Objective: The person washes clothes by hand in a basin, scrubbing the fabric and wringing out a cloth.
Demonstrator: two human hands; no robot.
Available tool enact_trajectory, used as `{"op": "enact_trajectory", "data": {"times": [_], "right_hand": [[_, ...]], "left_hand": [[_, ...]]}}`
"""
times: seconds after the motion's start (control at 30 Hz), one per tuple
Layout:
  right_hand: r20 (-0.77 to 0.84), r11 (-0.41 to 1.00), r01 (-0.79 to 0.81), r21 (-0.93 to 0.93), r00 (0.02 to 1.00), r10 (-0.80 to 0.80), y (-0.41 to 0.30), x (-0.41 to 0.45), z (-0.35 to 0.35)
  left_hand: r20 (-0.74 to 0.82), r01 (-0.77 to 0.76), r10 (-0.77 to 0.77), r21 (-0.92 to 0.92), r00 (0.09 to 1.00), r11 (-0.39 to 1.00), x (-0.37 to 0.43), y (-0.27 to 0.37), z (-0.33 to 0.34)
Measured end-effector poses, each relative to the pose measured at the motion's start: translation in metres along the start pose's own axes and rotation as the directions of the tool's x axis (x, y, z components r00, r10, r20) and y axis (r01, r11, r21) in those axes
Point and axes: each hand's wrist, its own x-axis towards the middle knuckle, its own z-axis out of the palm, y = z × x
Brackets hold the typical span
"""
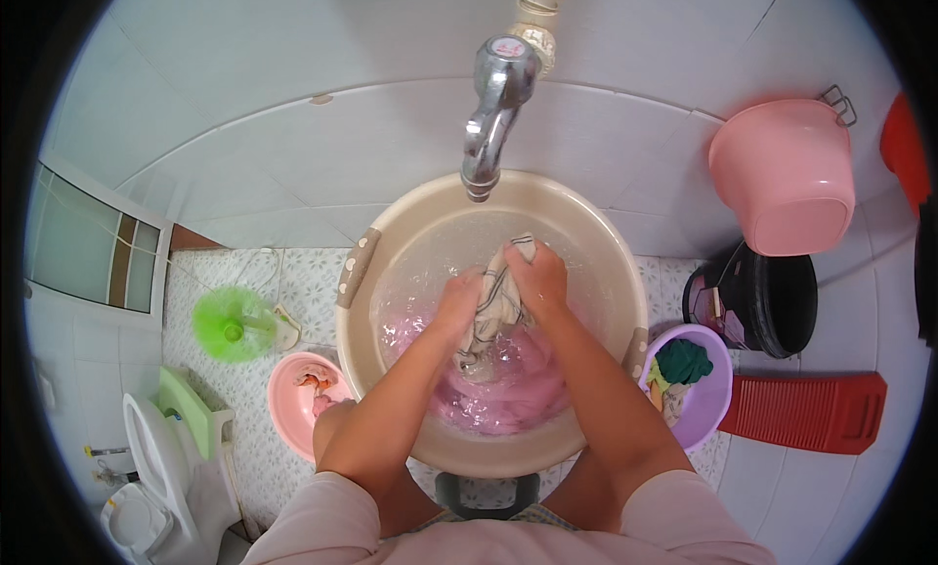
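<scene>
A wet beige cloth with dark stripes (492,312) is bunched between my two hands. My left hand (460,295) grips its left side, while my right hand (540,275) holds the upper end, a small tip sticking out above the fingers. The cloth's lower end hangs to the water. Both hands are over a large beige plastic basin (396,224) holding water. Pink fabric (506,396) lies in the water below my wrists, partly hidden by my forearms. Above the basin's far rim is a chrome tap (498,110); no stream shows from its spout.
Left on the tiled floor are a green fan (233,327) and a pink bowl (284,411) with cloths. Right are a purple basin (709,389) with clothes, a black bucket (795,301) and a red washboard (813,412). A pink bucket (788,173) hangs on the wall.
</scene>
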Motion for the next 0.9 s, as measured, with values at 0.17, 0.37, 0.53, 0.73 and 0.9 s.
{"op": "enact_trajectory", "data": {"times": [0.17, 0.37, 0.53, 0.73, 0.9], "right_hand": [[-0.093, 0.882, 0.104, 0.460, 0.993, -0.068, 0.044, 0.009, 0.006], [0.241, 0.845, -0.161, 0.510, 0.970, 0.040, 0.060, -0.009, 0.006], [0.527, 0.783, -0.466, 0.413, 0.823, 0.211, 0.037, -0.043, -0.008], [0.696, 0.944, -0.307, 0.122, 0.705, 0.139, 0.045, -0.071, -0.004], [0.655, 0.903, 0.357, -0.238, 0.746, -0.122, 0.055, -0.102, 0.016]], "left_hand": [[-0.282, -0.042, 0.126, 0.288, 0.951, 0.957, 0.000, 0.007, -0.004], [-0.211, -0.256, 0.314, 0.262, 0.926, 0.931, 0.006, -0.028, -0.015], [-0.073, 0.089, -0.127, -0.387, 0.989, 0.918, 0.001, -0.042, -0.020], [0.154, 0.400, -0.381, -0.116, 0.912, 0.909, -0.041, -0.029, -0.028], [0.139, 0.492, -0.515, 0.170, 0.846, 0.854, -0.049, -0.040, -0.034]]}}
